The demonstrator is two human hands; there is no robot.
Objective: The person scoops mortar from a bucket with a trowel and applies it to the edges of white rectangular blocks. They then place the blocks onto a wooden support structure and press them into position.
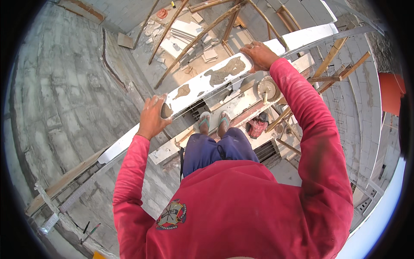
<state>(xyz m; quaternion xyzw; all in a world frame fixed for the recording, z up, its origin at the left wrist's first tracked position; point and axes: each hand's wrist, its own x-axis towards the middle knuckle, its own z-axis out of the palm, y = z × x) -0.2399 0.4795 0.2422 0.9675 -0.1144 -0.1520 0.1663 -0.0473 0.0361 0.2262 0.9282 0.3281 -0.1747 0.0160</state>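
A long white block [198, 88] with grey mortar patches lies slantwise in front of me, in line with a white strip that runs on past both my hands. My left hand [152, 117] is closed round its left end, beside a smear of mortar [166, 111]. At its right end, my right hand [259, 56] is closed over the edge, fingers bent and partly hidden. The largest mortar patch [226, 70] lies nearer my right hand. Below the block, a round bucket [268, 87] of mortar with a handled tool in it stands on the planks.
My sandalled feet stand on a plank [166, 151] high above the floor. Another person in a red checked shirt [257, 127] is below. Wooden poles [207, 32] cross ahead, over stacked white boards [184, 35]. A block wall [64, 86] rises at left; timber braces [330, 56] stand at right.
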